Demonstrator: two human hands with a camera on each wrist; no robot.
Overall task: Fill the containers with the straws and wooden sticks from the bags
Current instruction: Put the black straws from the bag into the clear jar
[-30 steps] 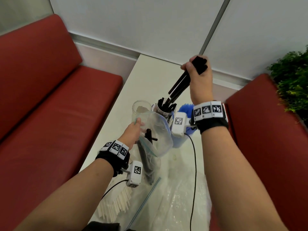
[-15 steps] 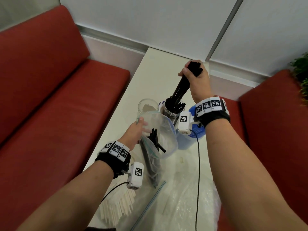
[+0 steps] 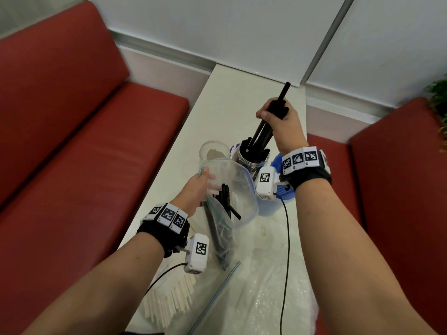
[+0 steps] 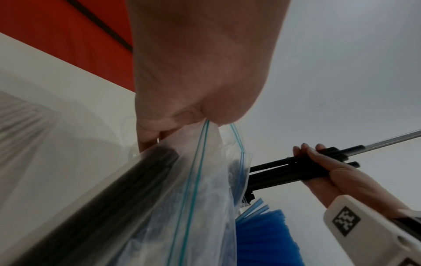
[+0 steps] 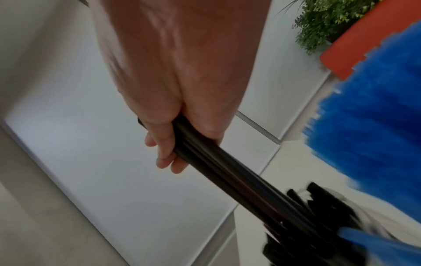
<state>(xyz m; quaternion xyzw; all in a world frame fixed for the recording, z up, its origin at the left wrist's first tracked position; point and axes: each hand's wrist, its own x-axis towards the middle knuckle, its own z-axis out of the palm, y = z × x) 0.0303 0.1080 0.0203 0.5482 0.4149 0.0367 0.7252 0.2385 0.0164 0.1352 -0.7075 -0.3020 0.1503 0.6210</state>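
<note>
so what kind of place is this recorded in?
Probably a café or diner booth, though I can't be sure: red padded benches flank a narrow pale table that ends at a white wall, and a potted plant sits behind the right-side bench.

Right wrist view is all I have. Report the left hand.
Observer: The left hand pinches the rim of a clear zip bag and holds its mouth open, just in front of the jar.
Operator: Tell me what's in that bag.
Observer: Several black straws stand inside it, leaning against its wall.
Operator: Now give me the other container.
Observer: A clear glass stands just left of the jar; no straws or sticks show in it.
Operator: Find me the sticks.
Observer: Pale sticks lie fanned out at the near end of the table, under the left forearm.
</note>
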